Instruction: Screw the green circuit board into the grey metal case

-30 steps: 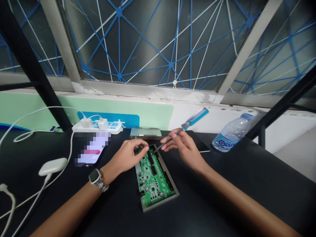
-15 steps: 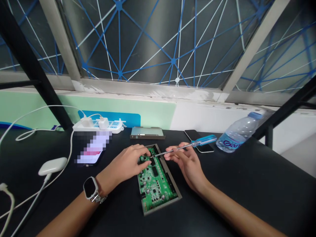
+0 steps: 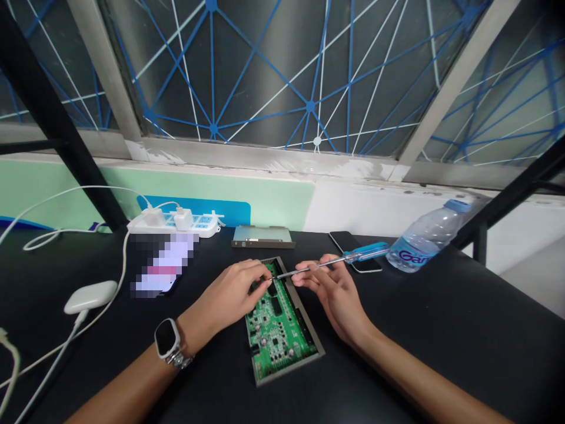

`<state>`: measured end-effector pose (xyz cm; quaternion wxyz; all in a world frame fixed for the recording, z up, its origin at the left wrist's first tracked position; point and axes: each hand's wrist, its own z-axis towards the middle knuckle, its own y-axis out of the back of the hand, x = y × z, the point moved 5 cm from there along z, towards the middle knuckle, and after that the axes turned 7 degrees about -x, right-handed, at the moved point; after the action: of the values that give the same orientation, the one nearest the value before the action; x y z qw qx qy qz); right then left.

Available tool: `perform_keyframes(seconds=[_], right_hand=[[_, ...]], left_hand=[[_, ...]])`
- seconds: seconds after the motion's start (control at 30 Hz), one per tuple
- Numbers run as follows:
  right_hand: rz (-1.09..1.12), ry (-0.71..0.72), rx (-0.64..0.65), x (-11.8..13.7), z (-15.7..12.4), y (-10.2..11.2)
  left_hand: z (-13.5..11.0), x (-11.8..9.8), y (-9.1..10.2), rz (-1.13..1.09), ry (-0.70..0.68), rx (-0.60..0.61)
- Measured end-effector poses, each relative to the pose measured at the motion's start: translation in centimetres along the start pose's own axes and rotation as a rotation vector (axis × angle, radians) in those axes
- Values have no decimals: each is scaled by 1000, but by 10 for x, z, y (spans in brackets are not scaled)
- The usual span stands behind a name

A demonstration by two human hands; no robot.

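Observation:
A green circuit board (image 3: 276, 330) lies in a flat grey tray (image 3: 318, 350) on the black table. My left hand (image 3: 232, 294), with a watch on its wrist, pinches its fingers together at the screwdriver's tip over the board's far end; what it pinches is too small to name. My right hand (image 3: 331, 288) grips the metal shaft of a blue-handled screwdriver (image 3: 348, 257), which lies nearly level and points left.
A grey metal cover plate (image 3: 263, 237) lies beyond the board. A dark phone (image 3: 353, 250) and a tipped water bottle (image 3: 424, 235) sit at the right. A white power strip (image 3: 176, 224), cables, a white charger puck (image 3: 90, 296) and a lit phone (image 3: 161, 265) occupy the left.
The screwdriver has swung from steeply raised to nearly level, its handle dropping to the right. My left fingers shifted from resting on the board to pinching at the tip.

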<state>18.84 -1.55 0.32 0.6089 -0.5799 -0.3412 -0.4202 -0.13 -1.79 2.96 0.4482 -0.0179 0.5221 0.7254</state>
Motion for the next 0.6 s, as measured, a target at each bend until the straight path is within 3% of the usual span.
perform_keyframes(seconds=[0.2, 0.4, 0.6], right_hand=[[32, 4, -57, 4, 0, -1], [52, -24, -72, 4, 0, 0], [129, -149, -52, 0, 1, 2]], left_hand=[[1, 8, 6, -69, 77, -73], [2, 5, 7, -123, 70, -55], [1, 2, 5, -189, 78, -103]])
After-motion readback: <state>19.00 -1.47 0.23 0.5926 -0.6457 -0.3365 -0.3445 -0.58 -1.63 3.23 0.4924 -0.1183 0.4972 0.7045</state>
